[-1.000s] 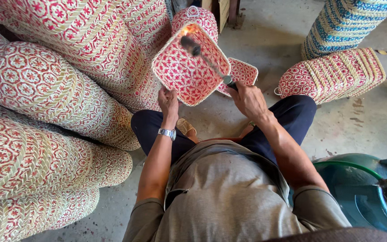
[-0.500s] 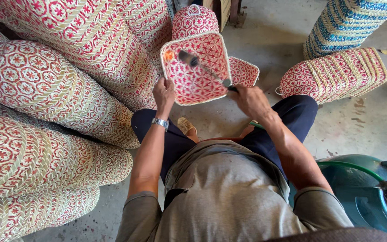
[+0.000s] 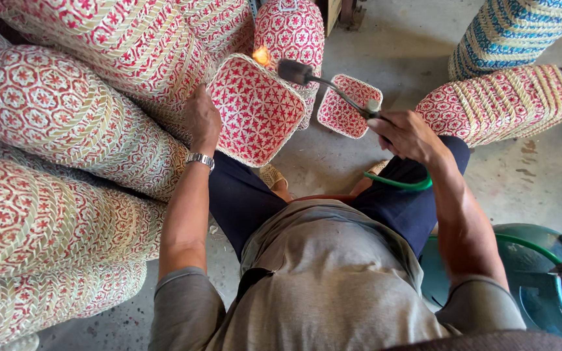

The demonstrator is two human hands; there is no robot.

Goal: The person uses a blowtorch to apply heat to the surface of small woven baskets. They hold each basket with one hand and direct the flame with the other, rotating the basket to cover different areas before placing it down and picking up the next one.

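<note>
Tilting the red woven basket (image 3: 255, 110) toward twelve o'clock, the left hand (image 3: 201, 117) grips its rim so the torch (image 3: 323, 84) clenched in the right hand (image 3: 408, 133) flames its upper edge.

The left hand (image 3: 201, 120) hides the near-left rim of the woven basket (image 3: 255, 110) it grips, and its fingertips are out of sight behind the weave. Beyond the right hand (image 3: 408, 135), the torch (image 3: 323, 83) handle vanishes inside the fist. The gas cylinder (image 3: 541, 286) behind that hand is cut off by the picture's edge.
</note>
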